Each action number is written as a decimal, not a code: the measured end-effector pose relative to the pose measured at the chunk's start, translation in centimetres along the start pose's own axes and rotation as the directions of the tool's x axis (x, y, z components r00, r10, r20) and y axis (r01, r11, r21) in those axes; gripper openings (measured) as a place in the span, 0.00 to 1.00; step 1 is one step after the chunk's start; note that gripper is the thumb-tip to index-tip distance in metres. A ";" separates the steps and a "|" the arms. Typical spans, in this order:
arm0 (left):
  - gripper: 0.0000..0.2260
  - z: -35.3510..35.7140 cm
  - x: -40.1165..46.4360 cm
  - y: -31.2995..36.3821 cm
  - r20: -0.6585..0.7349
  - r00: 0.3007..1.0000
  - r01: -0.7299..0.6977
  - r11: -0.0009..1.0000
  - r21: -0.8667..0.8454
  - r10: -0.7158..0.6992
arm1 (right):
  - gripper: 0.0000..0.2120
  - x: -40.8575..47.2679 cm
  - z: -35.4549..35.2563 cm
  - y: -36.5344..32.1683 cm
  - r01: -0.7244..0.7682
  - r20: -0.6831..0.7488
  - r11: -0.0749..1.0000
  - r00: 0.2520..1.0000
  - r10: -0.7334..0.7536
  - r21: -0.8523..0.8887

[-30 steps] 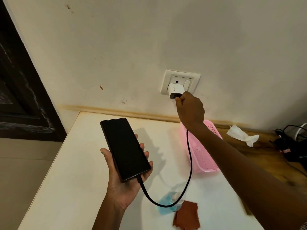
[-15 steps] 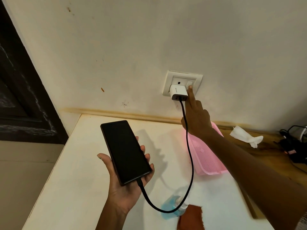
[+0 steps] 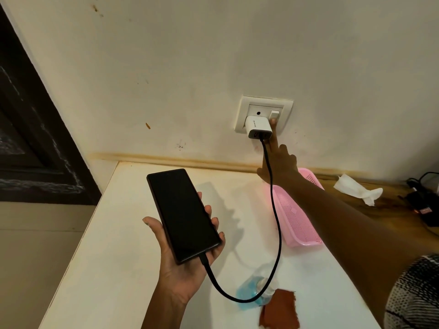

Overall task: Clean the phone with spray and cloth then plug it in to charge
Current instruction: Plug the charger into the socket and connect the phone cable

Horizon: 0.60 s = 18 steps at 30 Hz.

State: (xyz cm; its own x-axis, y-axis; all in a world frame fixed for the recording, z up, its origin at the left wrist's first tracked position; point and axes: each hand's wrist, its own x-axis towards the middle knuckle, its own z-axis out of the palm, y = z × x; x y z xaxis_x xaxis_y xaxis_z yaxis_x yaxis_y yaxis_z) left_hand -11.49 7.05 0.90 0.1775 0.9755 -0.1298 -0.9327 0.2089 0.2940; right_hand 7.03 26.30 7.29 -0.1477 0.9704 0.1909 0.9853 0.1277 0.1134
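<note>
At the bottom of the frame, right of centre, a rust-brown scrap of cloth (image 3: 280,311) lies on the white bench (image 3: 99,269), touching a clear spray bottle of blue liquid (image 3: 251,289) that lies on its side just left of it. A black charging cable (image 3: 276,233) loops down over the bottle. Left of centre, the left hand (image 3: 183,264) cradles a slim black phone (image 3: 183,216), dark screen up, its fingers (image 3: 215,224) curled round the phone's right edge and the thumb along the left; the cable is plugged into the phone's lower end. Right of centre, a pink perforated plastic basket (image 3: 297,219) rests on the bench, partly behind the right forearm. Farther right, a crumpled white tissue (image 3: 356,188) lies on a brown wooden surface (image 3: 392,210). Above centre, the right hand (image 3: 279,166) reaches to the white wall socket plate (image 3: 263,115), one straight finger touching its switch beside the white charger block (image 3: 259,127) plugged into it.
</note>
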 end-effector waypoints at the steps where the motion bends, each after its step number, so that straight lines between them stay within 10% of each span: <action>1: 0.41 0.0 0.0 0.0 -0.001 1.000 -0.001 1.000 0.002 0.001 | 0.47 -0.1 0.0 0.0 0.004 -0.004 1.000 1.000 -0.004 -0.004; 13: 0.41 -0.1 0.0 0.1 -0.007 1.000 -0.021 1.000 -0.016 0.021 | 0.40 -2.3 -1.0 0.1 0.103 0.006 0.995 0.995 -0.103 0.014; 18: 0.42 0.2 -0.1 0.3 -0.031 0.999 -0.034 0.999 -0.018 0.033 | 0.20 -6.5 -2.3 0.6 -0.119 0.100 0.901 0.991 0.085 0.417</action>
State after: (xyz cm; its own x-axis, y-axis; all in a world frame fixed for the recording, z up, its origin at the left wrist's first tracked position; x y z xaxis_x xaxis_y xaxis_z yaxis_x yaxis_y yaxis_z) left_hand -11.78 7.01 1.18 0.1365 0.9793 -0.1496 -0.9436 0.1745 0.2815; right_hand 8.41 19.62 8.39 -0.0545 0.9933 0.1019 0.9413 0.0851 -0.3266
